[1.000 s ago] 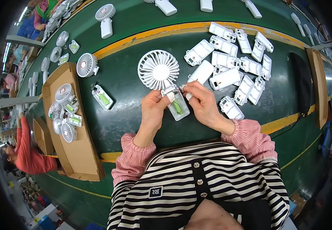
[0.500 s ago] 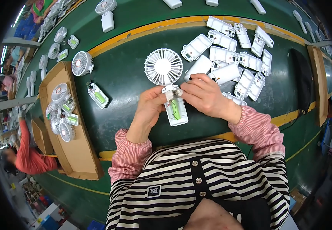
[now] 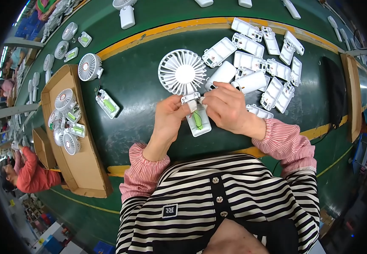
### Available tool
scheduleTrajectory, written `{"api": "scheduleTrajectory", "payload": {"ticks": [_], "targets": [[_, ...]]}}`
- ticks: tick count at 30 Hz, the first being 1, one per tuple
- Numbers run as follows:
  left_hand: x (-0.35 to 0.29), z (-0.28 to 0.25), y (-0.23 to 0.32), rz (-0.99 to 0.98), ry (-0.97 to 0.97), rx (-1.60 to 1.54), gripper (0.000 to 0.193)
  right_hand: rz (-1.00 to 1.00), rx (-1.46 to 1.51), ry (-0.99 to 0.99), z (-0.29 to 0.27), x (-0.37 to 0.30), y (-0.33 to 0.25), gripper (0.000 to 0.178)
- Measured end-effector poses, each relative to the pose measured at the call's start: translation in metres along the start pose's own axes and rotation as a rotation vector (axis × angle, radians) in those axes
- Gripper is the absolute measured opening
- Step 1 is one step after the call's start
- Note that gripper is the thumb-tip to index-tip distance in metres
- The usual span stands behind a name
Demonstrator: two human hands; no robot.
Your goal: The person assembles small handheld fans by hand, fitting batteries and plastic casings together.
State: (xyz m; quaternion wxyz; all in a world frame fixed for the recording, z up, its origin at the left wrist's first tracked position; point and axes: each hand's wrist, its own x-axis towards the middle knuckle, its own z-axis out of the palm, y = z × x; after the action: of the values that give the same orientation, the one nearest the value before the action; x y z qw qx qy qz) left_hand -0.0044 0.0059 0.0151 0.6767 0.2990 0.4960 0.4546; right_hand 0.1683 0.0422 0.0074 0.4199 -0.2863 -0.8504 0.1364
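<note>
tube lights [image 3: 4, 56]: totally blown out, far left
green bench [image 3: 139, 84]: nicely bright, kinda hazy sheen
cardboard tray [image 3: 84, 171]: bowed by the fisheye
lower-left clutter [image 3: 35, 209]: dimmer, pretty soft
corners: straight-up black

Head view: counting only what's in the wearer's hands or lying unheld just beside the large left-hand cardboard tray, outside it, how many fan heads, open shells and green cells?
Fan heads: 2 (held fan head, unheld fan head)
Open shells: 2 (held shell, unheld shell)
Green cells: 2 (held cell, unheld cell)
Total: 6
</note>
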Motion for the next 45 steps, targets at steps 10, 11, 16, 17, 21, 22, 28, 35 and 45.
{"api": "scheduleTrajectory", "payload": {"ticks": [10, 11, 16, 17, 21, 22, 28, 35, 45], "targets": [[0.003, -0.005, -0.002, 0.016, 0.053, -0.193, 0.019, 0.133, 0.187, 0.081, 0.012, -0.009, -0.013, 0.020], [0.003, -0.006, -0.002, 0.010, 0.044, -0.211, 0.020, 0.133, 0.185, 0.079, 0.012, -0.010, -0.012, 0.020], [0.001, -0.007, -0.001, 0.003, 0.012, -0.217, 0.020, -0.176, 0.012, 0.013, 0.007, -0.013, -0.004, 0.029], [0.000, -0.007, -0.001, -0.001, 0.006, -0.213, 0.020, -0.218, 0.007, -0.032, 0.005, -0.012, -0.003, 0.030], [-0.002, -0.007, 0.000, -0.002, 0.002, -0.224, 0.020, -0.272, 0.002, -0.062, -0.001, -0.009, -0.003, 0.034], [-0.002, -0.008, 0.000, -0.001, 0.002, -0.225, 0.020, -0.302, -0.004, -0.083, -0.003, -0.008, -0.003, 0.035], [-0.002, -0.017, -0.006, -0.028, -0.076, -0.211, 0.020, -0.457, 0.021, -0.203, -0.012, -0.005, 0.004, 0.036], [0.000, -0.025, -0.016, -0.079, -0.128, -0.087, 0.021, -0.633, -0.005, -0.426, -0.019, 0.003, 0.009, 0.032], [0.004, -0.022, -0.015, 0.034, -0.004, -0.179, 0.025, 0.356, 0.552, -0.055, 0.006, -0.023, -0.015, 0.041]]}}
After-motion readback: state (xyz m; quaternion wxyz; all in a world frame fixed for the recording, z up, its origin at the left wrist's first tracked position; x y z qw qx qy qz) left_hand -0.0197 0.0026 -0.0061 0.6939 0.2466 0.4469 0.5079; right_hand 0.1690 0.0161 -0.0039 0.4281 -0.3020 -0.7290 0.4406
